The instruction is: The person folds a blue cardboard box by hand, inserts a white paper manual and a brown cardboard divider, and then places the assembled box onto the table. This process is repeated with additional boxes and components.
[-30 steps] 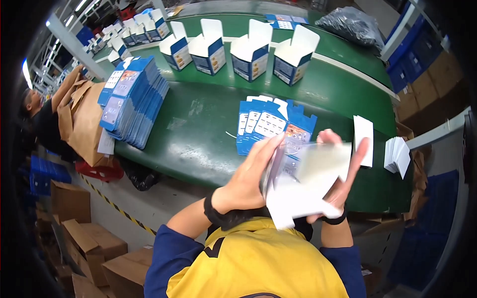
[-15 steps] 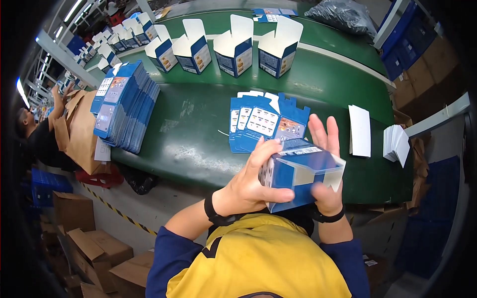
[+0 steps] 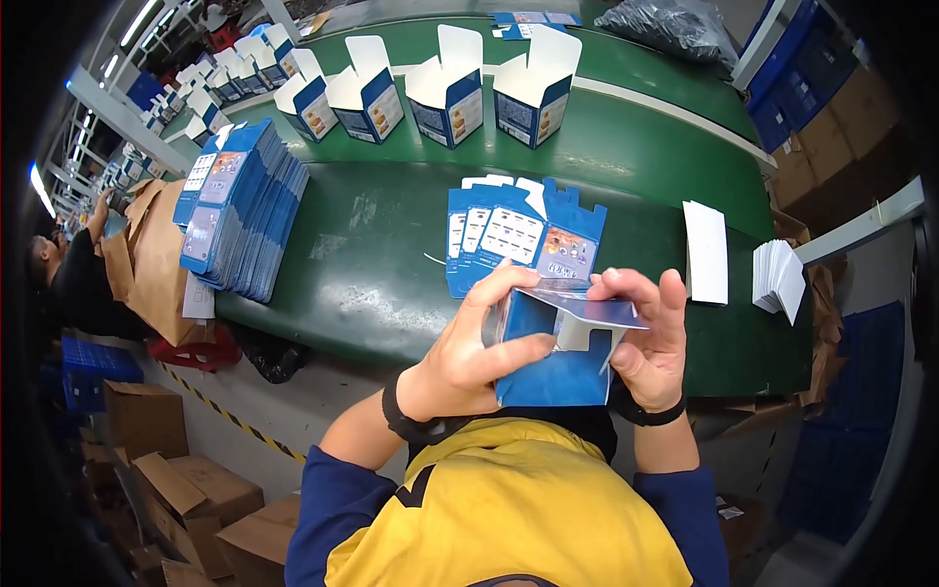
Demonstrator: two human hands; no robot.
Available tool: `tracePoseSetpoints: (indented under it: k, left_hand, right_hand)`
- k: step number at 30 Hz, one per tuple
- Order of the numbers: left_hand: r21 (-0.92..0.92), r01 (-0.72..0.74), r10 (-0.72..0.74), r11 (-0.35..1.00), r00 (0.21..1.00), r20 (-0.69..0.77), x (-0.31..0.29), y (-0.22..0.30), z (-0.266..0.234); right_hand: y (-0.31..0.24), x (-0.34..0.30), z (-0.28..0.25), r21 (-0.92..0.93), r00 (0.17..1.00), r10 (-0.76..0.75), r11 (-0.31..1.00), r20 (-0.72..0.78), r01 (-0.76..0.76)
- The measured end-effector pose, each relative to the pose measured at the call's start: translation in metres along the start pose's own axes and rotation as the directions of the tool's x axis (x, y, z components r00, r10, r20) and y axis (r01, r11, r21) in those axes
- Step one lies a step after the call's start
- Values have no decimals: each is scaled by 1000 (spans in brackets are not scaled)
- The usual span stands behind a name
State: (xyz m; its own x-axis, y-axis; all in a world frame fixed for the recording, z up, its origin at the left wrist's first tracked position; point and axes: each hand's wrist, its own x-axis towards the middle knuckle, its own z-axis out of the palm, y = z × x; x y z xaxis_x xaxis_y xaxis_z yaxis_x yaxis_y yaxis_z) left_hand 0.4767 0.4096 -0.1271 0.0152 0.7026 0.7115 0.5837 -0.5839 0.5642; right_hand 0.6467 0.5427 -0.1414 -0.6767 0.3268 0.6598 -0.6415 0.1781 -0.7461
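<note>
A blue folding carton point(image 3: 553, 380) is held up in front of my chest, over the near edge of the bench. My left hand point(image 3: 460, 357) grips its left side, the thumb lying across the blue face. At the other side my right hand point(image 3: 653, 342) has its thumb and fingers about the flap and the right edge of the carton. The top flap stands partly folded, with pale inner card showing below it. Just beyond, flat blue carton blanks point(image 3: 514, 230) lie fanned on the green bench point(image 3: 381, 264).
A tall stack of flat blue cartons point(image 3: 249, 215) stands to the left. Several open-topped cartons point(image 3: 445, 93) line the far belt. White folded card point(image 3: 706, 252) and a small white pile point(image 3: 780, 279) lie right. A co-worker point(image 3: 73, 264) is at far left beside brown paper point(image 3: 156, 254).
The carton has turned in my hands, and its flap is now bent over the opening. My right fingers have come down from being spread to close about its right edge.
</note>
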Motion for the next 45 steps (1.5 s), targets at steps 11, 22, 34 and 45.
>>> tracePoseSetpoints:
  k: [11, 22, 34, 45]
  left_hand:
    - [159, -53, 44, 986, 997, 62, 0, 1, -5]
    - [16, -93, 92, 996, 995, 31, 6, 0, -3]
    - [17, 1, -2, 1000, 996, 88, 13, 8, -11]
    - [332, -221, 281, 917, 949, -144, 8, -11, 32]
  right_hand:
    - [-17, 17, 15, -263, 962, 258, 926, -85, -271]
    - [-35, 27, 21, -319, 952, 267, 898, -151, -302]
    - [-36, 34, 18, -715, 951, 305, 653, -55, -251]
    - [-47, 34, 27, -126, 884, 208, 951, -419, -283]
